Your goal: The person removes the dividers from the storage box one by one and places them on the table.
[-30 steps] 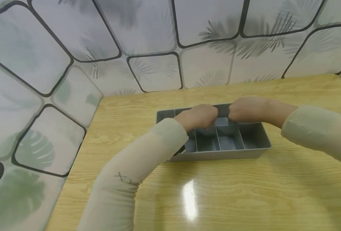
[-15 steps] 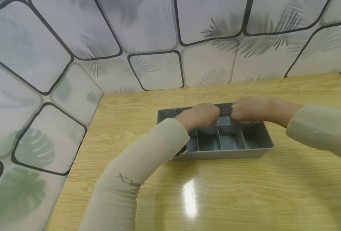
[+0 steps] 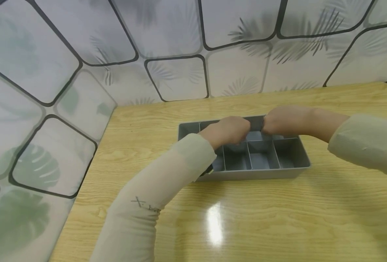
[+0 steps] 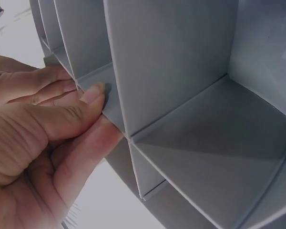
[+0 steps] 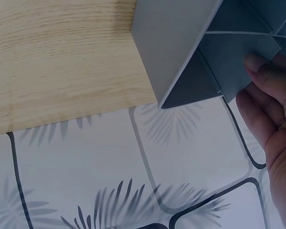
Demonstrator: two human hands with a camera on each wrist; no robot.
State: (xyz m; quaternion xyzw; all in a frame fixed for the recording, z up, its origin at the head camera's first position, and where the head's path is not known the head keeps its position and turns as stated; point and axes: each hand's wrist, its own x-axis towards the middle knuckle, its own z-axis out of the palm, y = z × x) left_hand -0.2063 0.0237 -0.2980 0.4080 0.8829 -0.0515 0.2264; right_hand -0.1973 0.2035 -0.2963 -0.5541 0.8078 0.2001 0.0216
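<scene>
Nearest us, a pale left sleeve (image 3: 138, 207) slants up over the wood-grain desk (image 3: 278, 222), and past its cuff we find the grey divided box (image 3: 255, 175) sitting on the desk. At the far side of it, we see the left hand (image 3: 227, 131) with its grip narrow, thumb and finger pinching part of the box; just beside it, the right hand (image 3: 286, 121) pinches a thin grey panel (image 5: 229, 64) (exactly which panel, we can't tell). Behind everything, the leaf-print wall (image 3: 177, 80) rises.

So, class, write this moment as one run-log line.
left hand: pinches grey divided box | right hand: pinches same box, farther right | box: on wooden table
</scene>
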